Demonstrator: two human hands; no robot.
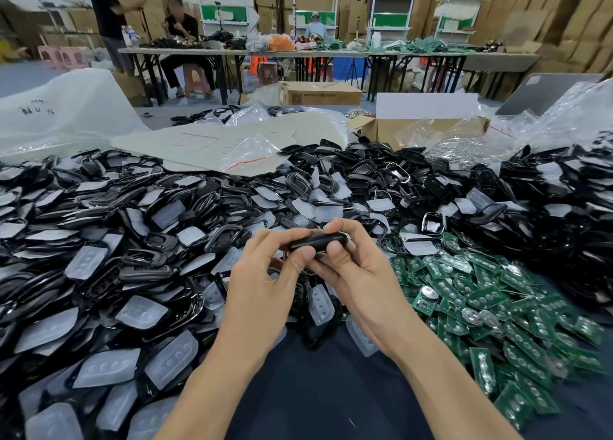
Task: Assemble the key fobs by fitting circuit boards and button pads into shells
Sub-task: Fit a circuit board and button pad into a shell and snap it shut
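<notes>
Both hands hold one black key fob shell (pixel 317 241) edge-on above the table's middle. My left hand (pixel 265 270) pinches its left end between thumb and fingers. My right hand (pixel 356 267) grips its right end, thumb pressed on the near edge. What is inside the shell is hidden. A heap of black shells (pixel 139 257) mixed with translucent button pads (pixel 142 312) covers the left and middle. Green circuit boards (pixel 497 307) lie piled at the right.
More black shells (pixel 547 187) are stacked at the far right. An open cardboard box (pixel 381 128) with clear bags stands behind the heap, next to a large white plastic bag (pixel 59 114). Dark table cloth (pixel 331 390) shows near me. People sit at far tables.
</notes>
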